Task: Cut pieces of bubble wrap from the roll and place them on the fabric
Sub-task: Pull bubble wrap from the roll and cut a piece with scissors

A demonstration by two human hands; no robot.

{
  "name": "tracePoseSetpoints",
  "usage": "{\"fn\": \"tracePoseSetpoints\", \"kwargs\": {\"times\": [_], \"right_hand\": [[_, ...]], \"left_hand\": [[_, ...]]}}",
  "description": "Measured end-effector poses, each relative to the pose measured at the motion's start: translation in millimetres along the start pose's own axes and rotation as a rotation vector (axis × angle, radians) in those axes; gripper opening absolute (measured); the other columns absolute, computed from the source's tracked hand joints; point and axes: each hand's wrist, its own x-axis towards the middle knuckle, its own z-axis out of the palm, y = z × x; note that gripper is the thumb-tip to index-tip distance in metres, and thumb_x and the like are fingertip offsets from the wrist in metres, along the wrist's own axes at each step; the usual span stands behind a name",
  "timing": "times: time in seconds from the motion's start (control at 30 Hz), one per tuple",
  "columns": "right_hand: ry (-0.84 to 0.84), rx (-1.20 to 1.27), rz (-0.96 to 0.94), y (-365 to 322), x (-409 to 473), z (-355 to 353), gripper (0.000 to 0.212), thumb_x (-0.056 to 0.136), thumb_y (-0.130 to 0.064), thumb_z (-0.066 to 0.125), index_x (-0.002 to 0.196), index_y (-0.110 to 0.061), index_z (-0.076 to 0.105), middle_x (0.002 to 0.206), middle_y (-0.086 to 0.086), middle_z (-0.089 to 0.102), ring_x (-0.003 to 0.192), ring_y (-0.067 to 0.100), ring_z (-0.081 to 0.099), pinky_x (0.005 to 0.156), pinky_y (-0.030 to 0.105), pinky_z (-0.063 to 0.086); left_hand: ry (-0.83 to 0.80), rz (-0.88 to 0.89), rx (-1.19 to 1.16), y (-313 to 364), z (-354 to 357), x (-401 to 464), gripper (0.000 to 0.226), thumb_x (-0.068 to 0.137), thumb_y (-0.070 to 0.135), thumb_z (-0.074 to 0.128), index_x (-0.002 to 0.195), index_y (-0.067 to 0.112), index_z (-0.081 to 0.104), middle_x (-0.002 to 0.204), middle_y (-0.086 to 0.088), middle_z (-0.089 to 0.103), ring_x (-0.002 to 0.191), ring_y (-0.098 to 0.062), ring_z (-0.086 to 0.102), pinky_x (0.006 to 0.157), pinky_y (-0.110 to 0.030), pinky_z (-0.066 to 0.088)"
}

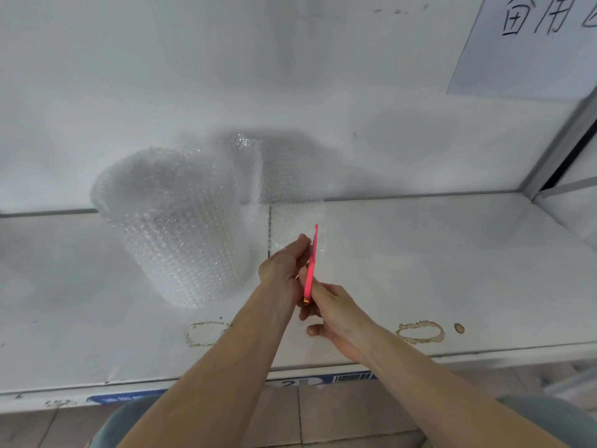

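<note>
Right of the upright roll (174, 227), left hand (281, 270) pinches its loose edge; right hand (329, 312) grips pink cutter (310, 270).

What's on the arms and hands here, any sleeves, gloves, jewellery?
Nothing worn: the left hand and right hand are bare, with no gloves, rings or watch visible. Both forearms are bare down to the frame's bottom edge; no sleeve shows.

The bubble wrap roll (174, 221) stands upright on the table (436, 270), left of centre, against the wall (290, 76). Its loose sheet (290, 202) trails rightward. Both hands meet before it: left hand (281, 270), right hand (332, 312), the cutter (310, 270) between them.
</note>
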Motion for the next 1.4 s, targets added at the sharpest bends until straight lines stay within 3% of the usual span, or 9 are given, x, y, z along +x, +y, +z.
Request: {"fn": "tracePoseSetpoints", "kwargs": {"times": [0.17,0.47,0.63,0.83,1.0,1.13,1.27,1.4], "right_hand": [[0.023,-0.015,-0.022,3,1,0,0.042,0.092,-0.055,0.055,0.078,-0.016,0.062,0.078,-0.001,0.055,0.070,0.012,0.051,0.055,0.024,0.042],[0.043,-0.035,-0.033,5,4,-2,0.040,0.094,-0.050,0.057,0.080,-0.013,0.064,0.076,0.000,0.057,0.067,0.011,0.053,0.056,0.025,0.042],[0.040,-0.030,-0.030,2,5,-3,0.043,0.092,-0.054,0.056,0.078,-0.014,0.063,0.076,0.000,0.057,0.067,0.011,0.053,0.055,0.025,0.042],[0.068,-0.005,-0.028,-2,9,-4,0.042,0.092,-0.052,0.058,0.088,-0.010,0.067,0.076,0.001,0.059,0.064,0.012,0.053,0.054,0.024,0.042],[0.071,-0.002,-0.029,-1,10,-3,0.043,0.091,-0.051,0.060,0.091,-0.008,0.067,0.075,0.000,0.060,0.064,0.011,0.054,0.056,0.026,0.042],[0.061,-0.007,-0.031,3,8,-4,0.043,0.091,-0.051,0.060,0.089,-0.008,0.066,0.077,0.001,0.057,0.063,0.010,0.053,0.054,0.024,0.041],[0.051,-0.018,-0.027,5,7,-5,0.041,0.092,-0.050,0.060,0.088,-0.009,0.066,0.080,0.003,0.058,0.064,0.010,0.053,0.052,0.023,0.041],[0.061,-0.010,-0.033,2,10,-5,0.042,0.091,-0.051,0.059,0.085,-0.011,0.066,0.079,0.002,0.058,0.064,0.010,0.053,0.052,0.023,0.041]], "left_hand": [[0.029,0.019,0.015,1,0,-1,0.020,0.071,0.014,0.086,0.085,0.004,0.076,0.086,-0.008,0.076,0.072,-0.016,0.072,0.078,-0.030,0.059],[0.017,-0.001,-0.024,4,1,-3,0.022,0.070,0.012,0.086,0.088,0.004,0.076,0.083,-0.008,0.075,0.069,-0.016,0.072,0.066,-0.027,0.056],[0.018,0.011,0.028,3,0,-6,0.018,0.071,0.011,0.085,0.084,0.004,0.075,0.081,-0.007,0.073,0.069,-0.017,0.069,0.078,-0.030,0.059],[0.038,-0.015,0.078,5,-1,-14,0.012,0.072,0.012,0.084,0.078,0.008,0.074,0.068,-0.002,0.070,0.058,-0.014,0.064,0.061,-0.028,0.053],[-0.003,-0.038,0.065,8,-1,-11,0.022,0.068,0.019,0.084,0.085,0.009,0.076,0.078,0.000,0.074,0.073,-0.017,0.067,0.066,-0.031,0.051],[-0.043,-0.061,-0.049,13,2,-7,0.040,0.066,0.028,0.089,0.094,0.003,0.075,0.090,-0.006,0.078,0.076,-0.018,0.071,0.071,-0.032,0.058],[-0.071,-0.032,-0.099,14,2,-3,0.030,0.073,0.017,0.084,0.098,0.003,0.076,0.083,-0.007,0.077,0.072,-0.014,0.074,0.081,-0.029,0.059],[-0.071,-0.026,-0.107,11,3,-5,0.014,0.077,0.012,0.080,0.086,0.003,0.074,0.076,-0.007,0.076,0.062,-0.013,0.072,0.066,-0.026,0.058]]}}
